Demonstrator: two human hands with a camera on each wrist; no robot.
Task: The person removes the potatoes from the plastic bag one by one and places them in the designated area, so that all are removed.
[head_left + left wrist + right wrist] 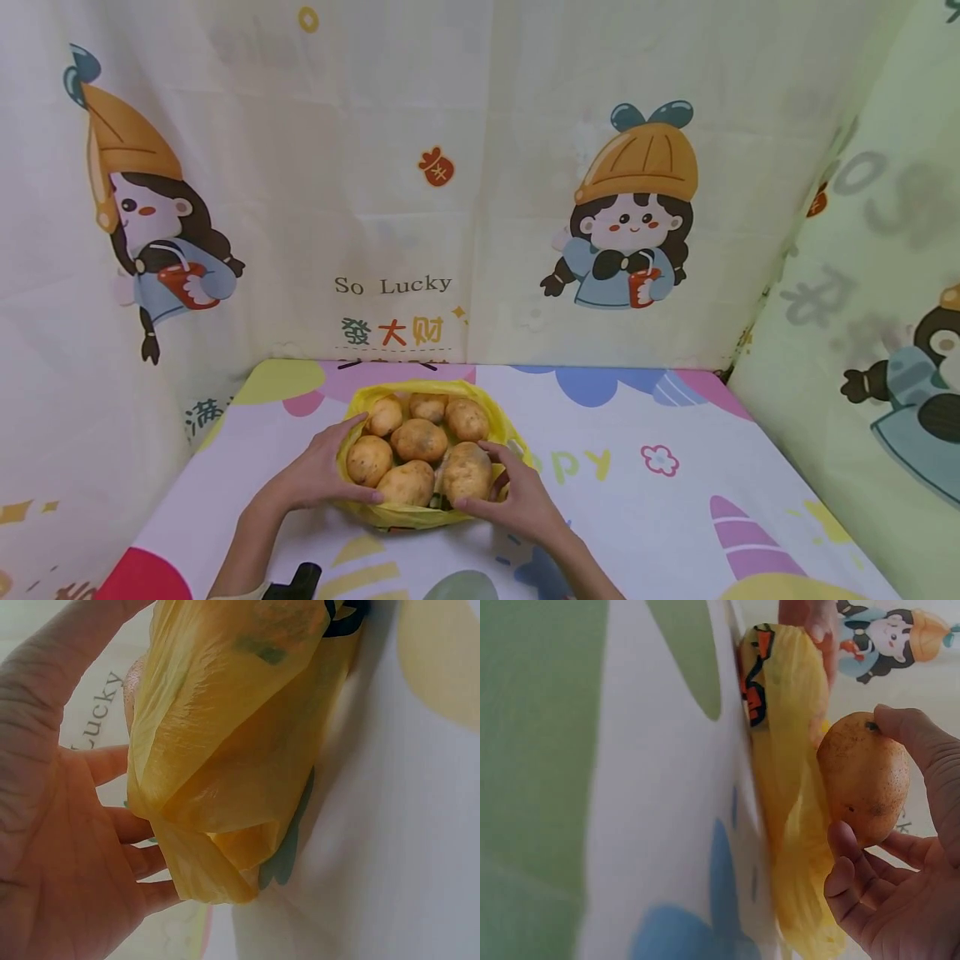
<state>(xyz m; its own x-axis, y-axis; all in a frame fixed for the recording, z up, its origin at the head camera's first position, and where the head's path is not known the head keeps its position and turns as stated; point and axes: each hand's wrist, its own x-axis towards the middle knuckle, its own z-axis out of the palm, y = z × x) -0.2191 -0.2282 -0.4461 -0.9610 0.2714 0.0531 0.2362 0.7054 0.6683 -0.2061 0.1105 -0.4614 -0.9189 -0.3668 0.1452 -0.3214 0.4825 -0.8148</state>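
Note:
A yellow plastic bag (408, 518) lies on the table with its mouth spread wide, and several potatoes (418, 440) sit inside. At its left side, my left hand (326, 468) spans the rim, thumb in front and fingers farther back. Its fingers look fairly straight against the yellow plastic (225, 765) in the left wrist view. My right hand (525, 500) grips the front-right potato (468, 473) between thumb and fingers. The right wrist view shows this potato (866, 780) at the bag's edge, thumb on one end and curled fingers at the other.
The bag stands on a table (615, 517) with a colourful printed cover. Behind it hangs a pale curtain (510, 183) with cartoon figures, and another curtain (840, 333) closes off the right side. A dark object (303, 579) shows beside the left wrist.

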